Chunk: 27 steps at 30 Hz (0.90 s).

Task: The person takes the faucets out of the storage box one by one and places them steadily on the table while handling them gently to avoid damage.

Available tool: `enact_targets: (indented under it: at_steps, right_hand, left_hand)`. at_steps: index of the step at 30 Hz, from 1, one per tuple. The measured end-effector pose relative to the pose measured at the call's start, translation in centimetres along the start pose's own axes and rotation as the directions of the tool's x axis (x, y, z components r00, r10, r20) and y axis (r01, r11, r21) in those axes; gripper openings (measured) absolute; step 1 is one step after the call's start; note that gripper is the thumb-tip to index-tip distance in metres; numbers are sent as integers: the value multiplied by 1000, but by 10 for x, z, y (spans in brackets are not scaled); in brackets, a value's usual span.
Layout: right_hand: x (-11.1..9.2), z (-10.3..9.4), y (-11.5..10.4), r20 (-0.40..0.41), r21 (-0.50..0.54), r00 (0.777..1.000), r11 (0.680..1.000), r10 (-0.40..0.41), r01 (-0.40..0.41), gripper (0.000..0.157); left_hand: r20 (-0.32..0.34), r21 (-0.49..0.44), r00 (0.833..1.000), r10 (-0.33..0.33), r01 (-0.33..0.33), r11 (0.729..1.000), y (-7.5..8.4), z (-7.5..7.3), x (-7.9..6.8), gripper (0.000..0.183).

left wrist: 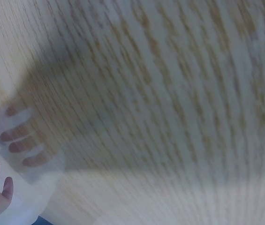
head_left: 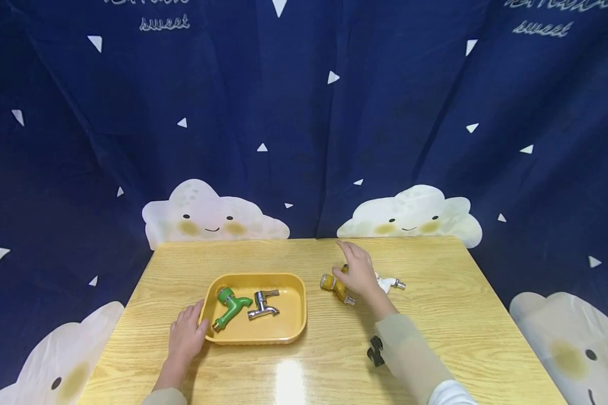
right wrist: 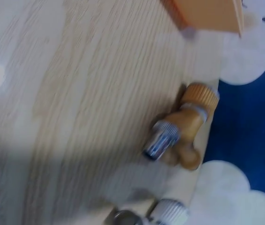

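Observation:
My left hand [head_left: 186, 332] rests against the left side of a yellow plastic tray [head_left: 304, 315], fingers along its rim. Inside the tray lie a green faucet [head_left: 229, 308] and a small chrome faucet [head_left: 263, 305]. Over the table to the right, my right hand [head_left: 360, 273] is spread, thumb apart from fingers, above a yellow-brown faucet [head_left: 338, 288] with a ribbed knob. This faucet [right wrist: 191, 119] lies uncovered in the right wrist view. A white faucet [head_left: 388, 283] with a metal end lies just right of the hand, partly hidden behind it.
Everything stands on a light wood-grain table [head_left: 334, 365]. A dark blue curtain [head_left: 304, 112] with white triangles and clouds hangs behind its far edge. A black wrist device [head_left: 376, 351] sits by the right sleeve. The tray's wall [right wrist: 209, 14] shows at the top of the right wrist view.

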State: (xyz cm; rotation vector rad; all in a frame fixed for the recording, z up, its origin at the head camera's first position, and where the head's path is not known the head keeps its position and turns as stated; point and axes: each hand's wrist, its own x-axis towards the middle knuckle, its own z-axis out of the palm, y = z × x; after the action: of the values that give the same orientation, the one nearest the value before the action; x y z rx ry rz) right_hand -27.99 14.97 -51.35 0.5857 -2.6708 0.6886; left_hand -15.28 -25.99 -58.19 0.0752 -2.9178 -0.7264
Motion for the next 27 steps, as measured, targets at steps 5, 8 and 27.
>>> enact_targets:
  at_steps: [5, 8, 27]
  right_hand:
    - [8, 4, -18, 34, -11, 998, 998, -54, 54, 67]
    - [13, 7, -27, 45, -20, 995, 996, -86, 87, 67]
    - [28, 25, -86, 159, 4, 962, 975, -220, 223, 68]
  left_hand:
    - [-2, 6, 1000, 0, 0, 1000, 0, 0, 0, 48]
    - [-6, 5, 1000, 1, -1, 1000, 1, -1, 1, 48]
    - [-23, -3, 1000, 8, -8, 1000, -1, 2, 1, 47]
